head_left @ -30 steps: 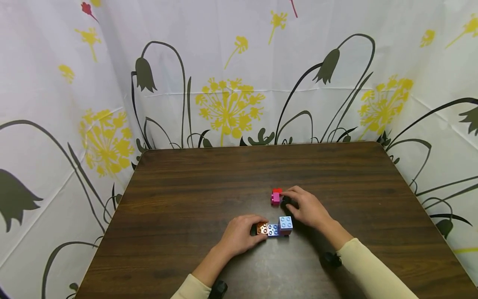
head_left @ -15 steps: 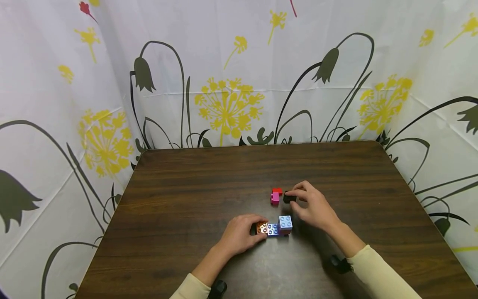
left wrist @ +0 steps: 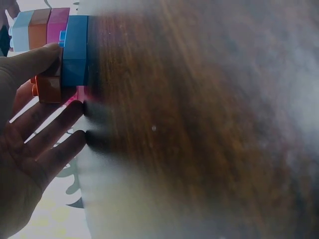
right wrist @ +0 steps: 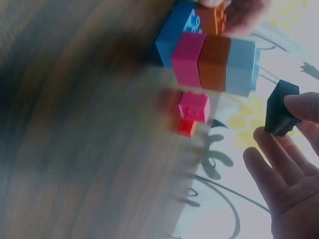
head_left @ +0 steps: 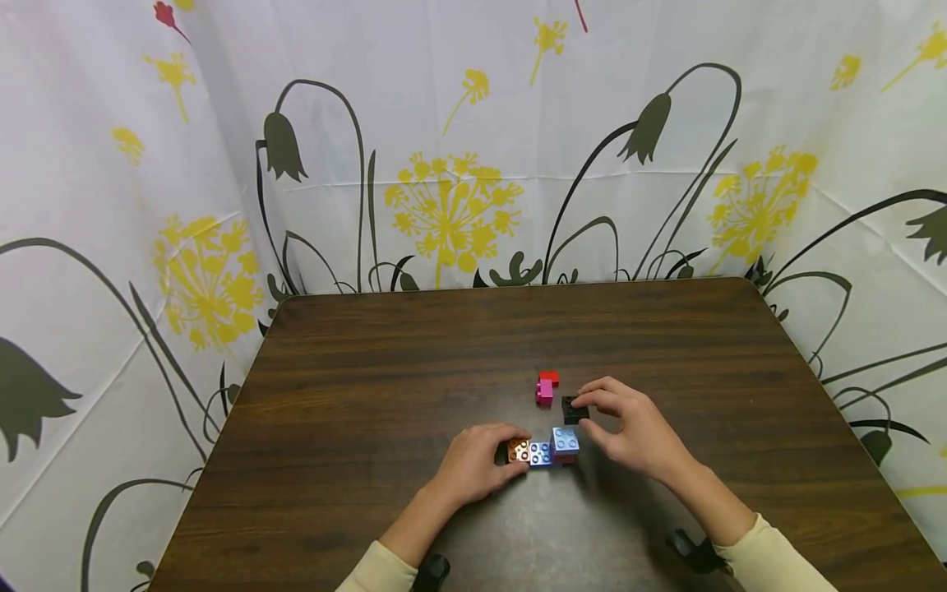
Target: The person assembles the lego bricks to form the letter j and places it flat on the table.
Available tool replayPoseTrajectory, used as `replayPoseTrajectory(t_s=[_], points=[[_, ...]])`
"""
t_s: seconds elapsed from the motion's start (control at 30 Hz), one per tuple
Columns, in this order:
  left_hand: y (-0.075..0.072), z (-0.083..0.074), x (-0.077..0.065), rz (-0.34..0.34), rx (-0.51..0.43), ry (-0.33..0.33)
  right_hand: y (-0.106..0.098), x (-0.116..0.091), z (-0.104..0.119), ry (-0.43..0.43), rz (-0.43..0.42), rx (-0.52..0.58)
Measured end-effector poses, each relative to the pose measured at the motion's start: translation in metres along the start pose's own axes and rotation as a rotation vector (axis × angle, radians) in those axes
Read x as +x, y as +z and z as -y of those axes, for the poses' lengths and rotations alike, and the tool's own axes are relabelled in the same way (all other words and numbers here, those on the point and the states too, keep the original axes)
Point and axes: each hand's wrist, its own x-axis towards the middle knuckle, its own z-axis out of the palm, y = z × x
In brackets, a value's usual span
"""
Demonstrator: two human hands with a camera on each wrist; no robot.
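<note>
My left hand (head_left: 476, 462) holds the left end of a toy brick build, thumb and fingers pinching an orange brick (head_left: 519, 450). That brick sits on a long blue base brick (left wrist: 76, 52). On the base's other end rises a stack of a pink brick (right wrist: 188, 59), a brownish-orange brick (right wrist: 214, 62) and a light blue brick (head_left: 565, 441) on top. Beside and above this stack, my right hand (head_left: 639, 427) pinches a black brick (right wrist: 282, 108) between thumb and fingers, raised off the table and apart from the build.
Behind the build, a loose magenta brick (head_left: 545, 393) lies close to a small red brick (head_left: 549, 377). The dark wooden table (head_left: 355, 353) reaches back to a white flowered curtain (head_left: 459, 107).
My right hand has drawn away from the magenta and red bricks with the black brick, then come nearer to the light blue stack. The left hand stays on the build.
</note>
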Motion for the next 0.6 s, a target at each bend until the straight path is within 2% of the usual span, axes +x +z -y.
replayPoseTrajectory(t_s=[0.27,0.6], points=[[0.000,0.000,0.000,-0.006,-0.011,0.000,0.010,-0.011,0.006,-0.033,0.025,0.051],[0.000,0.000,0.000,-0.007,-0.009,0.000,0.014,-0.016,0.009,-0.013,0.045,0.006]])
